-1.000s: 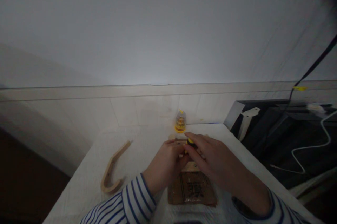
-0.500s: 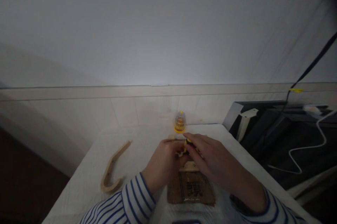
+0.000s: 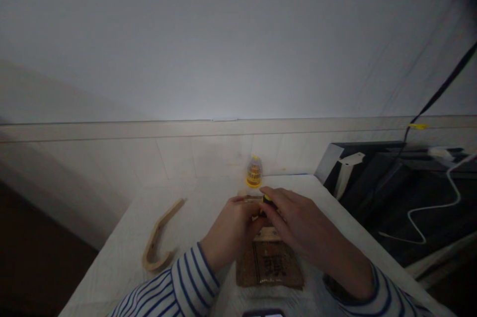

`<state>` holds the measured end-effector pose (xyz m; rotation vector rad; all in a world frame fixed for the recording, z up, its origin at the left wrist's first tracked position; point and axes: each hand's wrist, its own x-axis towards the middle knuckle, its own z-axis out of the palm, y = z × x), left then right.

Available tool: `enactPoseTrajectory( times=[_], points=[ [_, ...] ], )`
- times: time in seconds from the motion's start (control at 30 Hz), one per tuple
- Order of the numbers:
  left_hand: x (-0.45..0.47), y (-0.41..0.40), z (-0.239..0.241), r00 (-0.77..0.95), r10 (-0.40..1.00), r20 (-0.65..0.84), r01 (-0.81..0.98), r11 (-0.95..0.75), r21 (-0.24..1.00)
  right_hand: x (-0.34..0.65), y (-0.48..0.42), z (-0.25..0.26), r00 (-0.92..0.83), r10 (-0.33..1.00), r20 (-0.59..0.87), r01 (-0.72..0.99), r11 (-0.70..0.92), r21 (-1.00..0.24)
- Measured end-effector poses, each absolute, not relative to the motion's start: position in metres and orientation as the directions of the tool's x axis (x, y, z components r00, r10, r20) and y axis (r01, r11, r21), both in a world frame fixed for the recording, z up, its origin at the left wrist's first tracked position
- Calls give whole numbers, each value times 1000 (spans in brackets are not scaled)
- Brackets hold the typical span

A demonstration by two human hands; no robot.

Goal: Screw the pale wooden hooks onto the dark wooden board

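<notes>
My right hand (image 3: 298, 220) is closed round a small yellow-and-black screwdriver (image 3: 267, 199), its handle showing between thumb and fingers. My left hand (image 3: 236, 225) meets it from the left, fingers pinched near the tool's lower end; what they grip is hidden. Beneath both hands lies a light wooden piece (image 3: 267, 234) with small holes, largely covered by them. It rests on a brown package (image 3: 270, 267) with dark printed characters. Just beyond the fingertips stands a clear cone-shaped case (image 3: 254, 173) with a yellow base and small parts inside.
A J-shaped wooden hook (image 3: 153, 245) lies left on the white-covered table (image 3: 119, 262). A phone-like dark edge (image 3: 263, 313) shows at the bottom. Right of the table are dark panels (image 3: 387, 193), a white cable (image 3: 456, 193) and a black cord (image 3: 443, 89). A wall rises behind.
Both hands stay in nearly the same place. The yellow-and-black handle has turned slightly in my right fingers, and less of its yellow part shows now.
</notes>
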<state>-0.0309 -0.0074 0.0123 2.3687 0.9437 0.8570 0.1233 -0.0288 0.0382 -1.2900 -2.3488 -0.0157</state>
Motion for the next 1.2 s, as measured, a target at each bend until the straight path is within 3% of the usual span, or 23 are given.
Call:
enactPoseTrajectory(
  times=[0.57,0.9,1.2],
  points=[
    [-29,-9,13,503,790,351,532,-603,594,121,-29,38,-440,807,393,802,550,-232],
    [-30,-9,12,547,754,363,495,-641,586,124,-30,41,-437,797,417,769,572,-287],
    [-30,-9,15,589,719,370,429,-666,610,125,-28,37,-462,788,408,781,579,-234]
  ],
)
